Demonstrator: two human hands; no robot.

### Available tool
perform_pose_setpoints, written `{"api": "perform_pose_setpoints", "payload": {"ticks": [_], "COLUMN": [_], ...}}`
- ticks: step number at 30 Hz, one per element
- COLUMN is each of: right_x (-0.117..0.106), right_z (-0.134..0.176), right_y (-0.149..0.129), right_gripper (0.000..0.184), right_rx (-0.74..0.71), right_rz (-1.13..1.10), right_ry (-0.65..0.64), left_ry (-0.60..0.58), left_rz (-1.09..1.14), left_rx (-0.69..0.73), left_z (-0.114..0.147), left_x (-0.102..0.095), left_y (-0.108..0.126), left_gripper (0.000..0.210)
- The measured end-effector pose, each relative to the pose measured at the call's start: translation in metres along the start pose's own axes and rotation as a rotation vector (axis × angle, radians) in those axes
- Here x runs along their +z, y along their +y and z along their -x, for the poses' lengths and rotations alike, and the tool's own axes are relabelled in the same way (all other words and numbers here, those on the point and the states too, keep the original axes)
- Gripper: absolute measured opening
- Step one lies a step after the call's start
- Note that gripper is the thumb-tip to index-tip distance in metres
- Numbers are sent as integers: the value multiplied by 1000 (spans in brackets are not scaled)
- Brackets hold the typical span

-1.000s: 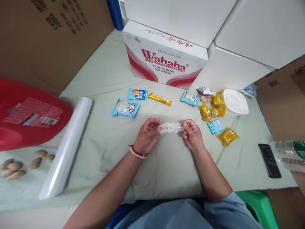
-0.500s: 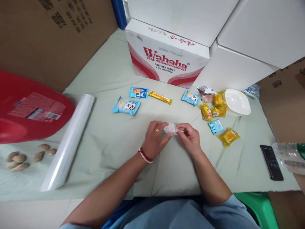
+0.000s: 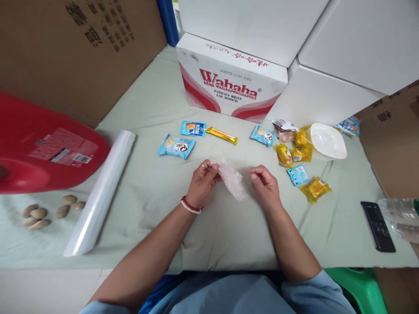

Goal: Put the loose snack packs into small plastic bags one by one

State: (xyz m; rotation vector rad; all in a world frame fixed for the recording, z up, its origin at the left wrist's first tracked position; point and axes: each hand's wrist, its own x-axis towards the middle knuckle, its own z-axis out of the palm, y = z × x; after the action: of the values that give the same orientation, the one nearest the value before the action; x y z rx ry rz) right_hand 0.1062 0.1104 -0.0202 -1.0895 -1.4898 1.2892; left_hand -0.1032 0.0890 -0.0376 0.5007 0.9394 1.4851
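Observation:
My left hand (image 3: pixel 203 185) pinches a crumpled clear plastic bag (image 3: pixel 233 179) by its upper left end. The bag hangs loose to the right, over the green tablecloth. Just right of it, apart from the bag, is my right hand (image 3: pixel 264 185), its fingers curled together with nothing visible in them. Beyond the hands lie a blue snack packet (image 3: pixel 176 146), a smaller blue packet (image 3: pixel 193 128) and a slim golden stick packet (image 3: pixel 221 135). Another blue snack packet (image 3: pixel 262 135) lies beyond my right hand.
Yellow packets (image 3: pixel 316 189) and a small blue sachet (image 3: pixel 297 175) lie near a white bowl (image 3: pixel 328 141). A phone (image 3: pixel 378 226) and bottle (image 3: pixel 401 218) are far right. Left are a plastic roll (image 3: pixel 100 196), walnut-like brown nuts (image 3: pixel 39 213) and a red container (image 3: pixel 49 152). A Wahaba-style carton (image 3: pixel 229 87) stands behind.
The bag, bunched between both hands before, now hangs more spread out from my left hand. My right hand has let go of it and moved slightly right.

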Motion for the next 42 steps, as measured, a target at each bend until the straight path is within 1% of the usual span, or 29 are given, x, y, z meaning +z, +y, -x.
{"api": "perform_pose_setpoints", "payload": {"ticks": [1, 2, 3, 4, 5, 6, 8, 9, 10, 11, 12, 13, 14, 15, 17, 19, 21, 23, 26, 28, 30, 32, 33, 34, 35, 38, 39, 40, 42], "right_x": [0, 1, 3, 4, 6, 8, 11, 13, 15, 17, 18, 19, 19, 18, 12, 5, -2, -6, -7, -7, -7, -6, -4, -2, 2, 15, 17, 17, 11], "right_z": [-1, -2, -3, -3, -3, -2, 0, 2, 3, 5, 6, 6, 5, 4, -1, -7, -13, -16, -18, -18, -15, -10, -7, -3, 1, 10, 11, 12, 12], "right_y": [2, 5, 7, 9, 11, 12, 11, 9, 7, 5, 3, 3, 3, 4, 6, 7, 5, 3, 7, 12, 14, 9, 4, -2, -8, -23, -25, -27, -29], "right_gripper": [30, 38, 40, 37, 31, 25, 18, 16, 13, 11, 11, 11, 13, 17, 26, 35, 40, 42, 41, 39, 38, 33, 30, 27, 26, 26, 26, 27, 31], "right_rx": [36, 74, 107, 130, 138, 127, 55, 1, -55, -103, -130, -128, -96, -41, 104, 224, 294, 334, 346, 306, 230, 118, 64, 23, -1, -14, -11, -3, 40], "right_rz": [-35, -66, -89, -97, -84, -48, 76, 144, 201, 237, 248, 230, 184, 113, -81, -277, -399, -441, -402, -285, -104, 59, 111, 145, 171, 261, 285, 291, 253], "right_ry": [0, -31, -75, -104, -101, -64, 52, 95, 107, 88, 56, 31, 26, 46, 119, 164, 165, 155, 164, 213, 309, 402, 412, 373, 282, -85, -150, -167, -116], "left_ry": [-39, -86, -129, -153, -145, -105, -17, -15, -50, -106, -158, -181, -165, -123, -23, 32, 21, -25, -102, -141, -156, -147, -140, -137, -143, -182, -186, -184, -175], "left_rz": [-34, -75, -122, -171, -218, -261, -338, -383, -434, -485, -523, -539, -523, -474, -298, -113, 20, 105, 180, 182, 164, 150, 142, 129, 111, 31, 12, 1, 3], "left_rx": [1, -4, -5, 8, 41, 91, 171, 176, 156, 126, 104, 95, 97, 100, 88, 36, -36, -112, -193, -214, -209, -190, -177, -161, -139, -57, -37, -28, -41], "left_z": [1, 3, 4, 6, 8, 10, 14, 17, 19, 20, 21, 21, 19, 17, 11, 4, 1, 0, 3, 5, 5, 6, 6, 6, 7, 7, 7, 7, 6], "left_x": [1, 2, 3, 4, 5, 6, 7, 7, 7, 7, 7, 7, 6, 5, 3, 1, -1, -2, -2, -2, -2, -2, -2, -1, 0, 2, 2, 1, 0], "left_y": [-2, -4, -6, -8, -9, -11, -13, -14, -15, -16, -17, -17, -17, -16, -13, -8, -3, 1, 5, 6, 5, 3, 2, 0, -2, -5, -6, -5, -3], "left_gripper": [53, 52, 51, 50, 49, 50, 55, 56, 57, 55, 51, 47, 43, 41, 42, 46, 48, 48, 44, 41, 38, 38, 39, 40, 40, 39, 39, 40, 41]}}
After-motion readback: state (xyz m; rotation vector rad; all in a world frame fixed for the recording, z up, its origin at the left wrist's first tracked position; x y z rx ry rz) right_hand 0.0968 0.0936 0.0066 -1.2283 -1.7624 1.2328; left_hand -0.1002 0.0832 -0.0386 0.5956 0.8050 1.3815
